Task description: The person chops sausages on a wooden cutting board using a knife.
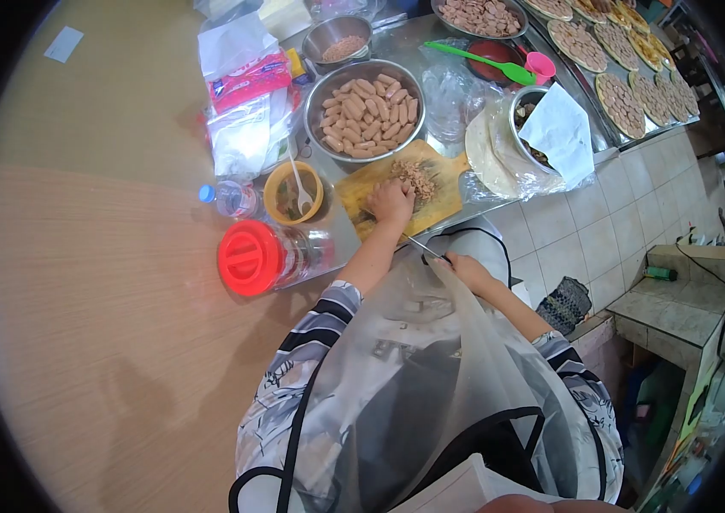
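Note:
A wooden cutting board [445,201] lies at the near edge of the metal table, with a small pile of chopped brown meat [415,179] on it. My left hand [391,203] is on the board against the pile, fingers curled in; what lies under them is hidden. Low at the table edge, my right hand [468,274] grips a knife [423,247], its blade pointing toward the board. Just beyond the board stands a steel bowl of sausage pieces [368,111]. A yellow-rimmed tub [281,193] with a white spoon is left of the board.
A red-lidded jar [251,258] and a plastic bottle [230,197] stand at left. Flat round wrappers [486,158] and a bowl partly covered by white paper [557,137] are at right. A green spatula [516,72] lies behind, with topped pizzas [619,103] on trays farther right.

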`<act>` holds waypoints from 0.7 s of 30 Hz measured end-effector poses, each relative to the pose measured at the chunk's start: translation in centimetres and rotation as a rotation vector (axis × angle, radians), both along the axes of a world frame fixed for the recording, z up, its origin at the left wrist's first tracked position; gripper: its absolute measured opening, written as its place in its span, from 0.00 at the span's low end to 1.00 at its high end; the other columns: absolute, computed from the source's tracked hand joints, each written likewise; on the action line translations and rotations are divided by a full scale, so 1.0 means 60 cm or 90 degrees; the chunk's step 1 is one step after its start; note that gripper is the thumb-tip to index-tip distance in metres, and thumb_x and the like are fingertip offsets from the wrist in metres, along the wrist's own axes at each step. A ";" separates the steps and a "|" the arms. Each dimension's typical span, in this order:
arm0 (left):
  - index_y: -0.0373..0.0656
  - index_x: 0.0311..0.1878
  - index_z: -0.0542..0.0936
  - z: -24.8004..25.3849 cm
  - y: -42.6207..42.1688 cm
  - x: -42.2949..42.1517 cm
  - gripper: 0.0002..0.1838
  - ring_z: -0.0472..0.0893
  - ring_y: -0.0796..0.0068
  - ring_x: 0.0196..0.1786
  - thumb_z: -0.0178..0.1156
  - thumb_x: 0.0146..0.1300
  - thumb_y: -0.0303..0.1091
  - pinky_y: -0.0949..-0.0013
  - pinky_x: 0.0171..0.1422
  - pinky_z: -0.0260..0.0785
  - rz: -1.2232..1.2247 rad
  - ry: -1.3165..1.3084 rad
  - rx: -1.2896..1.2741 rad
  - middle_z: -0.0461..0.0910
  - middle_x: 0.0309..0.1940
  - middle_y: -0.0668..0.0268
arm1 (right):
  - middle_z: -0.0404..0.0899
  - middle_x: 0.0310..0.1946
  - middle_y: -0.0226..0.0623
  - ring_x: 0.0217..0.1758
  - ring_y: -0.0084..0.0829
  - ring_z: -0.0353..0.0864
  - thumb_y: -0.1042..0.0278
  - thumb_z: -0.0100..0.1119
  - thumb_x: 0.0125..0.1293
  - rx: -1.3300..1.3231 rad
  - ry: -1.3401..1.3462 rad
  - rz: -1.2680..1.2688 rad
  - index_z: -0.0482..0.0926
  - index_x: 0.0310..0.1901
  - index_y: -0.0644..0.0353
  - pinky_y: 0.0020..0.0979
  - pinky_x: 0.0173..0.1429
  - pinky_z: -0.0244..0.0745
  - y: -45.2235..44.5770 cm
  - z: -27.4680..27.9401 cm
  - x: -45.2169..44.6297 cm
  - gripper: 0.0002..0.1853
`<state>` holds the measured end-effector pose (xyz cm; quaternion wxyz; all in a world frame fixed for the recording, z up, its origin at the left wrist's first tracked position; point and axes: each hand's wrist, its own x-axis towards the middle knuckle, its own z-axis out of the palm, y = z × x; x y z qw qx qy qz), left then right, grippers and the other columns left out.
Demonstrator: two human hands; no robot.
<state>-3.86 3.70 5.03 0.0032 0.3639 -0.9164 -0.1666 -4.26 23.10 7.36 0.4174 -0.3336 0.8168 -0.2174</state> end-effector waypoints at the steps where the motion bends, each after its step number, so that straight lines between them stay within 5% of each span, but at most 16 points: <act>1: 0.46 0.30 0.77 -0.003 -0.003 -0.001 0.12 0.72 0.68 0.40 0.60 0.45 0.41 0.62 0.43 0.61 0.026 0.054 0.101 0.75 0.30 0.67 | 0.74 0.27 0.55 0.34 0.52 0.73 0.49 0.38 0.60 -0.002 0.003 -0.003 0.70 0.35 0.65 0.44 0.40 0.66 0.000 0.003 0.000 0.23; 3: 0.44 0.29 0.76 -0.001 -0.007 0.001 0.10 0.74 0.70 0.34 0.60 0.45 0.39 0.64 0.39 0.64 0.055 0.109 0.203 0.76 0.27 0.67 | 0.73 0.27 0.55 0.34 0.52 0.72 0.49 0.38 0.60 -0.003 0.005 -0.004 0.70 0.35 0.65 0.44 0.40 0.66 -0.001 0.001 -0.001 0.23; 5: 0.41 0.27 0.76 0.007 -0.009 0.010 0.06 0.75 0.72 0.25 0.60 0.47 0.33 0.69 0.32 0.67 0.139 0.366 0.314 0.76 0.23 0.66 | 0.74 0.27 0.55 0.34 0.52 0.72 0.48 0.38 0.60 -0.005 0.014 0.007 0.71 0.35 0.65 0.43 0.40 0.66 0.001 -0.009 -0.003 0.24; 8: 0.39 0.30 0.76 0.018 -0.048 0.042 0.07 0.75 0.77 0.26 0.60 0.46 0.30 0.76 0.30 0.67 0.208 0.385 0.463 0.75 0.20 0.66 | 0.74 0.28 0.55 0.36 0.52 0.72 0.47 0.38 0.60 0.019 -0.012 -0.006 0.71 0.36 0.66 0.43 0.41 0.66 -0.003 -0.006 -0.007 0.25; 9: 0.39 0.30 0.76 -0.009 -0.062 0.053 0.05 0.75 0.76 0.25 0.58 0.49 0.28 0.76 0.29 0.66 0.138 0.451 0.235 0.75 0.23 0.65 | 0.74 0.28 0.55 0.36 0.52 0.72 0.47 0.38 0.60 0.018 -0.015 -0.002 0.71 0.36 0.66 0.43 0.41 0.66 -0.004 -0.006 -0.008 0.25; 12: 0.38 0.29 0.76 -0.012 -0.074 0.093 0.04 0.75 0.75 0.25 0.58 0.48 0.27 0.75 0.29 0.67 0.085 0.495 0.131 0.74 0.25 0.63 | 0.73 0.30 0.56 0.38 0.51 0.72 0.45 0.38 0.59 -0.014 -0.039 -0.052 0.70 0.37 0.67 0.41 0.42 0.65 -0.009 -0.007 -0.019 0.27; 19: 0.37 0.29 0.77 -0.042 -0.029 0.123 0.06 0.76 0.72 0.28 0.58 0.44 0.25 0.76 0.31 0.68 -0.070 0.397 0.137 0.74 0.27 0.61 | 0.73 0.32 0.57 0.40 0.52 0.71 0.43 0.38 0.59 -0.005 -0.057 -0.080 0.70 0.37 0.67 0.40 0.44 0.64 -0.015 -0.014 -0.028 0.29; 21: 0.37 0.28 0.77 -0.042 -0.015 0.121 0.06 0.76 0.73 0.26 0.58 0.45 0.25 0.76 0.30 0.68 0.039 0.434 0.163 0.74 0.25 0.61 | 0.73 0.32 0.58 0.40 0.52 0.71 0.43 0.37 0.59 -0.003 -0.060 -0.085 0.70 0.37 0.67 0.40 0.44 0.64 -0.015 -0.023 -0.028 0.29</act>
